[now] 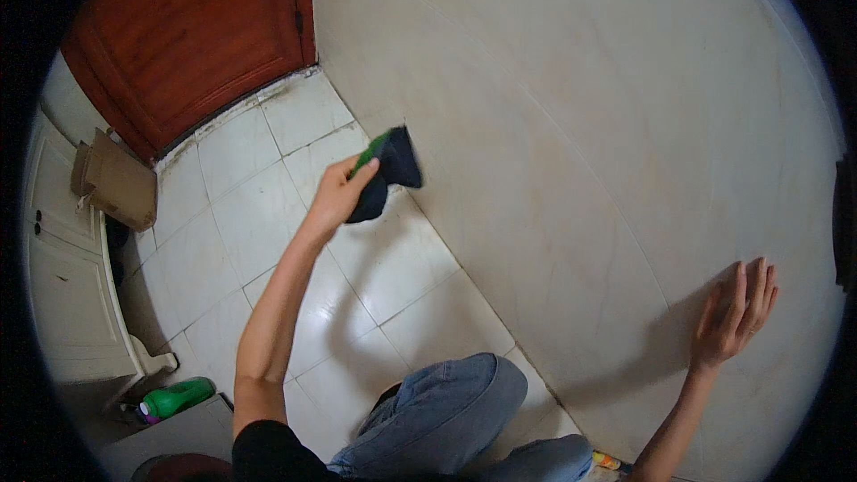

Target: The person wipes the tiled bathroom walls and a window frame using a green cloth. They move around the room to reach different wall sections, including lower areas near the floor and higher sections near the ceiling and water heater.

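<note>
My left hand [341,191] grips a dark cloth or pad with a green side [402,157], held above the floor tiles close to the foot of the wall. The dark piece hangs folded from my fingers; whether it touches the wall, I cannot tell. On the right, my right hand [735,318] rests against the pale wall [569,181], fingers spread and holding nothing. Faint streaks and a thin curved line run over the wall. Between my arms are my bent knees in blue jeans, low over the white floor tiles [251,214].
A brown wooden door [194,33] stands at the upper left. Beside it a cardboard box [124,181] leans near a white cabinet [77,301]. A green plastic bottle [179,398] lies at the lower left. A small yellow-orange item [606,460] is near my right knee.
</note>
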`<state>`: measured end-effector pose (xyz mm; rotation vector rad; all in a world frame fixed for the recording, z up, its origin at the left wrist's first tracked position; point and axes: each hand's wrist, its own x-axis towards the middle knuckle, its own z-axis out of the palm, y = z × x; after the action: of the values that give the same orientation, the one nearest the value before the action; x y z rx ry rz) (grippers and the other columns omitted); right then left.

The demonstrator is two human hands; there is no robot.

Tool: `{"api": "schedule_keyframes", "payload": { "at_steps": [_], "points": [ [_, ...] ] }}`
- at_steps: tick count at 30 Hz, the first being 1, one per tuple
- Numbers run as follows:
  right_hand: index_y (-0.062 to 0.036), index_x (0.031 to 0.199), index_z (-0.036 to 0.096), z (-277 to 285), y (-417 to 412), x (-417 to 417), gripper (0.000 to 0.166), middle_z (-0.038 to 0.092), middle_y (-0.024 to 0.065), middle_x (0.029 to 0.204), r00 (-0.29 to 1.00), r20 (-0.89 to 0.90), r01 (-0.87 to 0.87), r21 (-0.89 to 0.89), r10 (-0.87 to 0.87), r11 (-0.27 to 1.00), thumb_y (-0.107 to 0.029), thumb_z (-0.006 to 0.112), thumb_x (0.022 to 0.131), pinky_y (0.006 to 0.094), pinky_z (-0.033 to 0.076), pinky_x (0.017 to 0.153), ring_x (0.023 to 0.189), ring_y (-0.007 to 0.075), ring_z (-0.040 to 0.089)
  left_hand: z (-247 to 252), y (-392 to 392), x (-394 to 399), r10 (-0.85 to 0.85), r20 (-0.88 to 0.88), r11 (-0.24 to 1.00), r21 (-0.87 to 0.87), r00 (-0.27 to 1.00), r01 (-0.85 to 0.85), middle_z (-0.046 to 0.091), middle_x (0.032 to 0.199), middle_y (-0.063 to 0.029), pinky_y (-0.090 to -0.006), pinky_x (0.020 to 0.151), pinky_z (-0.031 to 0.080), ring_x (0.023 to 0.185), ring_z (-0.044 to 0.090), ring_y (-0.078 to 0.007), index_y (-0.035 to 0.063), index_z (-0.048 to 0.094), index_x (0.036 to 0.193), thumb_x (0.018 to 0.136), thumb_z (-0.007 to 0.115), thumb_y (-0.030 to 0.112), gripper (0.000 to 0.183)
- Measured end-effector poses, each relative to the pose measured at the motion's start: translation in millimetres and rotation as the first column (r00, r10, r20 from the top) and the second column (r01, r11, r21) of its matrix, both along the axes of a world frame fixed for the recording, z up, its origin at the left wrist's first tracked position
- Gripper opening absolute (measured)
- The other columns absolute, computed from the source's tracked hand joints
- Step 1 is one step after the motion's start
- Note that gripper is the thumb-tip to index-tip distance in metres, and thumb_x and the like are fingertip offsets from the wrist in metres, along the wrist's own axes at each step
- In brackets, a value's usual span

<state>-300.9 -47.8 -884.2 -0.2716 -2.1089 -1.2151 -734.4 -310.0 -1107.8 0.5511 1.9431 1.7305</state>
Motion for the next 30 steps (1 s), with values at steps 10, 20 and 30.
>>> {"api": "schedule_keyframes", "payload": {
  "at_steps": [10, 20, 30],
  "points": [
    [-0.0126, 0.14, 0.052, -3, 1, 8, 0.049, 0.046, 0.0119, 0.149, 0.998, 0.052, 0.033, 0.032, -0.035, 0.999, -0.011, 0.066, 0.093, 0.0485, 0.03, 0.12, 0.142, 0.0311, 0.039, 57, 99, 129, -0.284, -0.314, 0.765, 0.496, 0.906, 0.411, 0.057, 0.097, -0.0085, -0.0351, 0.08, 0.048, 0.089, 0.056, -0.0198, 0.0012, 0.06, 0.127, 0.092, 0.069, 0.025, 0.043],
    [-0.0063, 0.142, 0.05, 1, 3, 18, 0.046, 0.043, 0.0177, 0.151, 0.983, 0.138, 0.123, -0.007, -0.121, 0.992, -0.012, 0.057, 0.097, 0.0587, 0.024, 0.119, 0.144, 0.0381, 0.034, 21, 242, 166, 0.479, -0.784, 0.728, 0.606, 0.394, 0.32, 0.056, 0.081, 0.0015, -0.0358, 0.064, 0.051, 0.08, 0.058, -0.019, 0.0325, 0.078, 0.097, 0.084, 0.065, 0.051, 0.026],
    [-0.0043, 0.146, 0.044, 8, 7, 22, 0.047, 0.042, 0.019, 0.152, 0.969, 0.214, 0.111, 0.085, -0.127, 0.99, -0.016, 0.051, 0.1, 0.0587, 0.024, 0.119, 0.143, 0.0385, 0.035, -56, 237, 70, 0.574, -0.46, 0.818, 0.362, 0.678, -0.447, 0.045, 0.106, -0.0244, -0.0551, 0.094, 0.039, 0.098, 0.046, -0.0403, 0.0324, 0.04, 0.152, 0.089, 0.06, 0.052, 0.069]
  ]
}}
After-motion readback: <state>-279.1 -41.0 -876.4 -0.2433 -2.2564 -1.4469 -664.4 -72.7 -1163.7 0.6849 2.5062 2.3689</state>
